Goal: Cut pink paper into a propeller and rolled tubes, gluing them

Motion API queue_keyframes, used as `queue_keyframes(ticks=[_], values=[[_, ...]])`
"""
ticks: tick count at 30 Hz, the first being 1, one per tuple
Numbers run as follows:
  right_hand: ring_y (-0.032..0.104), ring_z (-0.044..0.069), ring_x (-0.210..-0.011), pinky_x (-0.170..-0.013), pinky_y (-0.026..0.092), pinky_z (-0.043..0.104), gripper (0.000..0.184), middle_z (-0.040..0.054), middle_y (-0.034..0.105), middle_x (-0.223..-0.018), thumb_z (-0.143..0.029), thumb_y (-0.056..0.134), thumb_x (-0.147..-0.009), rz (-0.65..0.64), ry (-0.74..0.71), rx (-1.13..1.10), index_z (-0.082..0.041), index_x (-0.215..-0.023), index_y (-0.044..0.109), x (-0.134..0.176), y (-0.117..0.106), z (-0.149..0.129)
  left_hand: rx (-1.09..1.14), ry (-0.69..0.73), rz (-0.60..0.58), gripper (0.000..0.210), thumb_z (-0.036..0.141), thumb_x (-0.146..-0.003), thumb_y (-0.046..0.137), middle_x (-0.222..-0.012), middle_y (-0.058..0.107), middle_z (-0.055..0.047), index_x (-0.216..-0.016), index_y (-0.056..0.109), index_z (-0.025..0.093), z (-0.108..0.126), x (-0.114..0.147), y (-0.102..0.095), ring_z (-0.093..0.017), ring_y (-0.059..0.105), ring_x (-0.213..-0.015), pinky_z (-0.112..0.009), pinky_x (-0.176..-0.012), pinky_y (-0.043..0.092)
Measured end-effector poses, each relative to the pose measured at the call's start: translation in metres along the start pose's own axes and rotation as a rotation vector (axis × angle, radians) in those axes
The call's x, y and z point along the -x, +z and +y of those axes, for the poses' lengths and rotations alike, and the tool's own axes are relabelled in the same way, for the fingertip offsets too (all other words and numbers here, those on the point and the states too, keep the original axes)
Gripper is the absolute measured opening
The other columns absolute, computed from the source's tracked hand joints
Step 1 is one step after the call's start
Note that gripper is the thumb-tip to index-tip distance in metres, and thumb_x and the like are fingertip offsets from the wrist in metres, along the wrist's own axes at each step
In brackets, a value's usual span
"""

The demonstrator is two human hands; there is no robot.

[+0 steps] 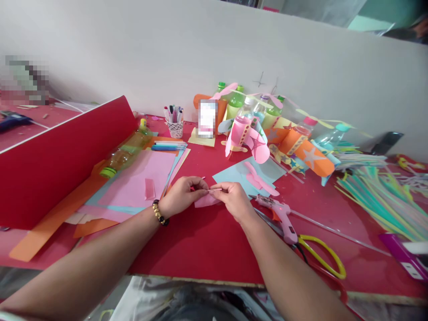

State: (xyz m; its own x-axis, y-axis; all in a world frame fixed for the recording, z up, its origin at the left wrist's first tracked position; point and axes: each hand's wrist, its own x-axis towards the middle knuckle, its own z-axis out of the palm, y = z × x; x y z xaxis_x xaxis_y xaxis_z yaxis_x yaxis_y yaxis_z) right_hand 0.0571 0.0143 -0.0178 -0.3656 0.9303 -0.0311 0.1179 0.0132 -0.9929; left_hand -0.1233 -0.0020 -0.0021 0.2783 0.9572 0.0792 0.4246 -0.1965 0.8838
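Over the middle of the red table [200, 249], my left hand [185, 194] and my right hand [234, 199] meet at the fingertips. Both are closed in a pinch on a small piece of pink paper [205, 201], whose lower part shows beneath the fingers. How its upper edge is folded I cannot make out. A light blue sheet [230, 171] lies just beyond my right hand, with pink propeller-shaped cutouts [259, 180] on it. Close to my right wrist rests a pink glue gun [279, 211]. Left of my left hand, a small pink strip [150, 189] lies on stacked coloured paper [133, 183].
Paper-and-bottle planes, one pink [245, 133] and one orange [307, 154], stand at the back beside a pen cup [175, 127]. A red divider [67, 165] and a plastic bottle [125, 151] are left. Scissors [324, 258] and glue sticks [384, 196] lie right.
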Motion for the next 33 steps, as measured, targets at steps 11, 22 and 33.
queue_keyframes(ticks=[11,22,33], values=[[0.052,0.012,-0.057,-0.057,0.039,0.025,0.024,0.0010,0.064,-0.063,-0.038,0.066,-0.070,0.045,0.015,-0.070,-0.016,-0.077,0.072,-0.0001,-0.0001,0.0003,-0.020,0.007,-0.021,0.020,0.033,-0.079,0.052,-0.072,0.062,0.000,-0.078,0.062,0.016,0.0021,-0.0013,-0.0010,-0.012,0.052,-0.066,-0.022,-0.061,0.040],[0.046,0.011,-0.053,-0.054,0.035,0.024,0.023,-0.0014,0.058,-0.057,-0.039,0.066,-0.069,0.057,0.007,-0.019,-0.016,-0.071,0.071,-0.0002,-0.0013,-0.0012,-0.011,-0.004,-0.018,0.021,0.034,-0.079,0.052,-0.073,0.062,-0.001,-0.078,0.063,0.016,0.0022,-0.0014,-0.0009,-0.012,0.051,-0.064,-0.022,-0.060,0.039],[0.048,0.012,-0.056,-0.056,0.036,0.025,0.023,-0.0010,0.060,-0.061,-0.040,0.065,-0.070,0.013,-0.007,0.069,-0.017,-0.072,0.070,-0.0008,-0.0036,0.0018,0.000,-0.011,-0.053,0.022,0.035,-0.078,0.052,-0.074,0.063,-0.001,-0.078,0.063,0.016,-0.0007,-0.0026,0.0005,-0.014,0.052,-0.069,-0.025,-0.066,0.041]])
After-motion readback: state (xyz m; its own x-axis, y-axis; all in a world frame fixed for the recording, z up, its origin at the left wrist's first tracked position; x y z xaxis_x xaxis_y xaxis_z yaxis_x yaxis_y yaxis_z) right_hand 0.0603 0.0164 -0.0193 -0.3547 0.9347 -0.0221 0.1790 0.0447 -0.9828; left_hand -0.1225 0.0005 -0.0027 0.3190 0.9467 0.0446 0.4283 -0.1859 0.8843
